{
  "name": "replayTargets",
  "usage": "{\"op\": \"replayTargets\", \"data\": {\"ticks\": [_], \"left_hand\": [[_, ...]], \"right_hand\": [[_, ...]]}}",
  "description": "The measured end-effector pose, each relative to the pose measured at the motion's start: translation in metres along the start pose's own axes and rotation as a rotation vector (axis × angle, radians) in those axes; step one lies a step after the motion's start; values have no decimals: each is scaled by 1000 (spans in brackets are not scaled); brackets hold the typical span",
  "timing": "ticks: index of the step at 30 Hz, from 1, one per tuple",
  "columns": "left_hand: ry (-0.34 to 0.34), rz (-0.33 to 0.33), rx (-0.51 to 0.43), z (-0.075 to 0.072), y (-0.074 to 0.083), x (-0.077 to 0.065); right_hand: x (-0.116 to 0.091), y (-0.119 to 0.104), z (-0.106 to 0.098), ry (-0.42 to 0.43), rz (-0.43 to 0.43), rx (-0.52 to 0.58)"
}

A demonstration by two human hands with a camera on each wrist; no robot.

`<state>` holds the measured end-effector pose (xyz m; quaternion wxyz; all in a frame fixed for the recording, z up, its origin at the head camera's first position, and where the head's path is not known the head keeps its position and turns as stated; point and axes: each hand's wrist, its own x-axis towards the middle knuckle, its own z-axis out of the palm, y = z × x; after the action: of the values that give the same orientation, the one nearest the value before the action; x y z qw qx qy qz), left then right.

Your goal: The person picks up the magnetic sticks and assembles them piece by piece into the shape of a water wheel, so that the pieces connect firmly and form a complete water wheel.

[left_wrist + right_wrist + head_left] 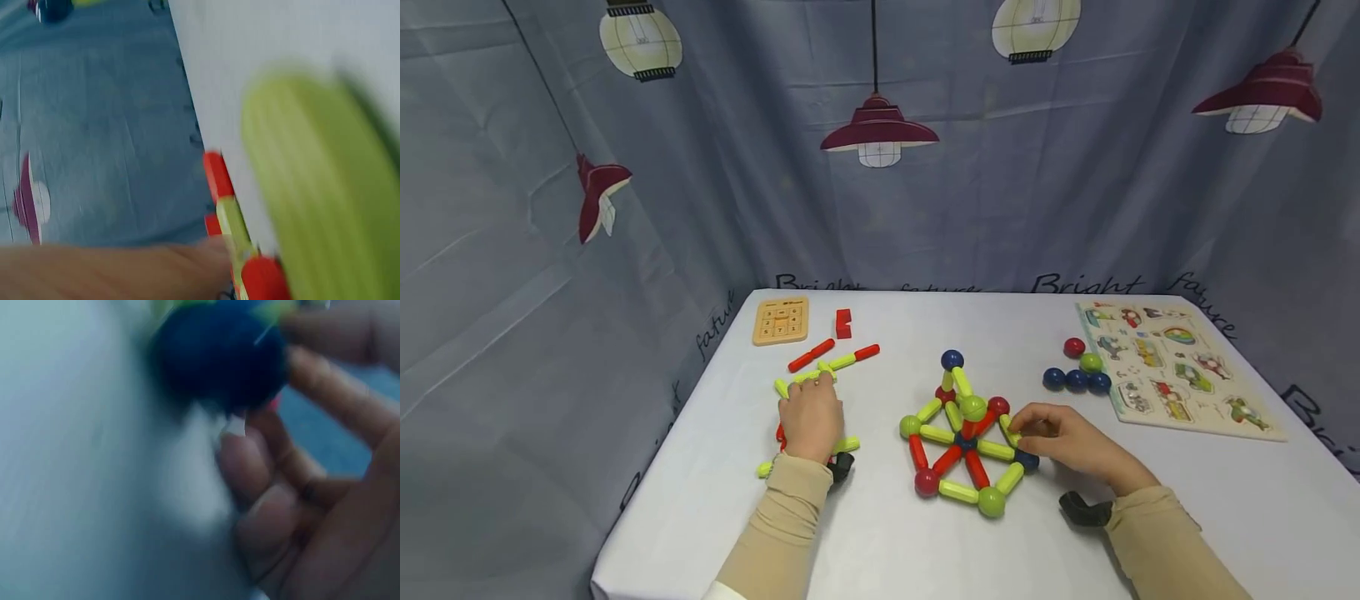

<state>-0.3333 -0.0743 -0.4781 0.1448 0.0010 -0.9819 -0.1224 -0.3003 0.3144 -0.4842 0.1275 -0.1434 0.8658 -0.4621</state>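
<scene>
Hands well apart. Right hand point(1071, 442) at the right side of a ball-and-stick frame point(966, 442), thumb and forefinger pinching it beside its right-hand blue ball point(1027, 461); likely a steadying grip, low on the rim, where a push would least upset the raised part. Left hand point(810, 417) over the loose sticks toward the table's left edge, fingertips down at a green stick point(825, 375); its back hides the grip and the left wrist view is blurred, so cannot tell whether it pinches or merely touches. Largest down: white-covered table point(700, 517); picture board point(1165, 371) along the right edge, toward the far right corner, probably parked there to spare the middle. Frame stands near mid-table: flat spoked wheel, blue hub, one raised portion above hub and rear; the wide base seems what keeps it upright. Number board point(781, 321) in the far left corner, seemingly set aside. Loose sticks, red and green, lie scattered between it and the near edge, handy to the left. Small red block point(843, 323) near the far edge, right of the number board. Smallest, five loose balls point(1077, 381) by the picture board's left edge, apparently sorted from the sticks, within the right's reach.
</scene>
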Motion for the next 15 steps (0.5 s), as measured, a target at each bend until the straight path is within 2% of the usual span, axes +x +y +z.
{"op": "replayTargets", "data": {"ticks": [3,8,15], "left_hand": [[26,25,0,0,-7,6],[68,103,-92,7,-5,13],[26,82,-122,13,-9,5]], "right_hand": [[0,8,0,-19,-14,-7],[-4,9,-1,-17,-53,-13],[-7,12,12,-47,-65,10]]}}
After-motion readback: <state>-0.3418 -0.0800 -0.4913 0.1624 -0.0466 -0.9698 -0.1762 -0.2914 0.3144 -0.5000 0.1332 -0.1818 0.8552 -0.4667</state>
